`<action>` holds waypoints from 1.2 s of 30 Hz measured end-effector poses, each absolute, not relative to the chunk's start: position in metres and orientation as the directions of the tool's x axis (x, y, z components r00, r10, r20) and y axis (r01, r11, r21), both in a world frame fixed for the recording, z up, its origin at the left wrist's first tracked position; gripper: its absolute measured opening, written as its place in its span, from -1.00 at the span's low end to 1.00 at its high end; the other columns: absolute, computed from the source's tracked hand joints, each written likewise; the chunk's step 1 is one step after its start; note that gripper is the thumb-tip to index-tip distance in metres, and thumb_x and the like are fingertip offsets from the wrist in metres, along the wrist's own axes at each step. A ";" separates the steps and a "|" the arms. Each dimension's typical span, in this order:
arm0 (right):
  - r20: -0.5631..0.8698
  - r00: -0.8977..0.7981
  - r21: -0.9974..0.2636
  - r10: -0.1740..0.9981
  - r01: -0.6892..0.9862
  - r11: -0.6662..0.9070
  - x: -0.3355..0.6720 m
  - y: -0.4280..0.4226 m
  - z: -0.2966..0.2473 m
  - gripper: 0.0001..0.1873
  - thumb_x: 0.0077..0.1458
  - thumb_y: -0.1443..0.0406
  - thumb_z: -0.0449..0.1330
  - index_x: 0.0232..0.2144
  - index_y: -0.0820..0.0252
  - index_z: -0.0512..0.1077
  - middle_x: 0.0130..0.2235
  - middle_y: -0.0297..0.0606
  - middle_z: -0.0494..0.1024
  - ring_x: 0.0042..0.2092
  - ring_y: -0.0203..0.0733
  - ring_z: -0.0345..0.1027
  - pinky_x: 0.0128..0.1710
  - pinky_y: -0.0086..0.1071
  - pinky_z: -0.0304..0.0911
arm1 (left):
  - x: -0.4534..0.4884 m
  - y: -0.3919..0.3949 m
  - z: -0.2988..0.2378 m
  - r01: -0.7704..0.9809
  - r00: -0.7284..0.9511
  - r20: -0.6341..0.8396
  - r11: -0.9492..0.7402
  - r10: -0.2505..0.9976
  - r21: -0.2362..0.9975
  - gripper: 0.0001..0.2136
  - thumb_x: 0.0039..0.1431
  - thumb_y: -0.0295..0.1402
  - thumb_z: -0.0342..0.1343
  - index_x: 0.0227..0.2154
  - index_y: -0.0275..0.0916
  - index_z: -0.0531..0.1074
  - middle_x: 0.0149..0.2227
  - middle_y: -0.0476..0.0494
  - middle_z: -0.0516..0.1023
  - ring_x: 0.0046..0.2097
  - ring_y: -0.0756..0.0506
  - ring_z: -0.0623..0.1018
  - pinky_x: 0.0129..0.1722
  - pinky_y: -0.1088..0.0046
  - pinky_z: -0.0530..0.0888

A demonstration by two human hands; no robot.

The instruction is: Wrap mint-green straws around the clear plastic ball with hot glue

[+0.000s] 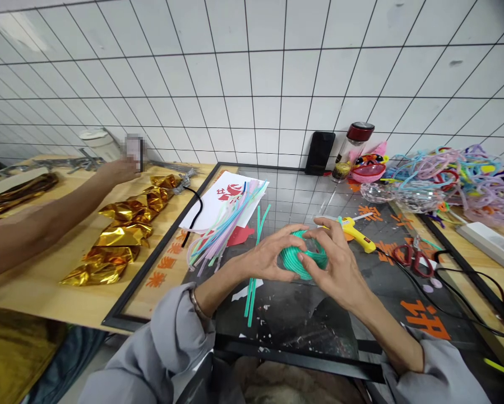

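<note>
Between my hands is a teal-green coil (pixel 296 259) wound from thin fuzzy strips into a rounded, hollow shape. My left hand (pixel 272 255) wraps its left side, thumb and fingers closed on the rim. Fingertips of my right hand (pixel 336 261) pinch the right side of the same coil, thumb near its opening. The coil is above the dark glass panel, and my fingers hide part of it. Loose teal strips (pixel 252 297) lie left of my wrist. A yellow glue gun (pixel 359 234) rests just beyond my right hand.
Pastel strips (pixel 222 224) lie on white paper (pixel 209 196). Red-handled scissors (pixel 417 258) and black cables are at right, below a tangled pile of strips (pixel 466 179). A phone (pixel 320 152) and bottle (pixel 350 151) stand by the wall. Another person's arm (pixel 66 202) reaches past gold foil (pixel 121 241).
</note>
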State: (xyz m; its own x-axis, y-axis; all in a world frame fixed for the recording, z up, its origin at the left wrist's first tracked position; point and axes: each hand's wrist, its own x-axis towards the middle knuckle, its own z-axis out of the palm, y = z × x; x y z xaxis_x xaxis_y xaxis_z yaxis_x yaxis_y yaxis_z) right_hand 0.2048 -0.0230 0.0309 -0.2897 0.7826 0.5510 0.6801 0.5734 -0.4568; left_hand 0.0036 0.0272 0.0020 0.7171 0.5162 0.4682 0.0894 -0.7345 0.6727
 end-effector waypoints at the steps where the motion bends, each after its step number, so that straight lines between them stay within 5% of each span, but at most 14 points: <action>1: 0.550 -0.294 -0.453 0.782 0.681 0.575 0.205 -0.023 0.031 -0.71 0.21 0.18 0.18 -0.09 0.24 0.42 0.12 0.11 0.32 0.18 0.21 0.28 0.05 0.12 0.31 | 0.004 0.027 0.002 0.092 0.716 0.468 -0.735 0.518 0.672 -0.55 0.00 -0.32 0.36 -0.06 -0.15 0.34 0.28 -0.37 0.30 0.41 -0.36 0.23 0.30 -0.03 0.32; 13: 0.544 -0.302 -0.464 0.783 0.670 0.580 0.206 -0.022 0.029 -0.70 0.20 0.18 0.19 -0.06 0.21 0.42 0.12 0.08 0.34 0.16 0.18 0.30 0.07 0.17 0.28 | 0.004 0.025 0.004 0.078 0.707 0.487 -0.741 0.513 0.667 -0.55 0.01 -0.33 0.36 -0.05 -0.15 0.34 0.27 -0.38 0.30 0.40 -0.35 0.24 0.29 -0.01 0.33; 19: 0.603 -0.269 -0.507 0.751 0.597 0.621 0.214 -0.024 0.029 -0.64 0.17 0.26 0.21 0.01 0.20 0.39 0.14 0.04 0.34 0.23 0.10 0.24 0.12 0.01 0.29 | 0.003 0.026 0.004 0.068 0.706 0.497 -0.746 0.505 0.662 -0.53 0.04 -0.28 0.37 -0.02 -0.16 0.33 0.31 -0.42 0.23 0.38 -0.35 0.27 0.28 -0.02 0.33; 25: 0.635 -0.297 -0.473 0.713 0.580 0.663 0.230 -0.026 0.035 -0.95 0.20 0.37 0.20 -0.26 0.17 0.46 -0.17 -0.18 0.51 -0.11 -0.14 0.43 -0.11 -0.23 0.35 | 0.003 0.026 0.003 0.061 0.709 0.502 -0.752 0.496 0.656 -0.51 0.06 -0.23 0.36 0.01 -0.15 0.31 0.28 -0.42 0.25 0.38 -0.36 0.26 0.27 -0.05 0.34; 36: 0.670 -0.434 -0.356 0.603 0.525 0.773 0.234 -0.023 0.039 -0.82 0.23 0.51 0.14 -0.24 0.21 0.50 -0.34 -0.26 0.48 -0.29 -0.24 0.41 -0.29 -0.35 0.35 | 0.004 0.027 0.005 0.061 0.710 0.504 -0.756 0.492 0.652 -0.53 0.08 -0.22 0.34 0.00 -0.13 0.29 0.29 -0.41 0.24 0.37 -0.34 0.27 0.27 -0.07 0.33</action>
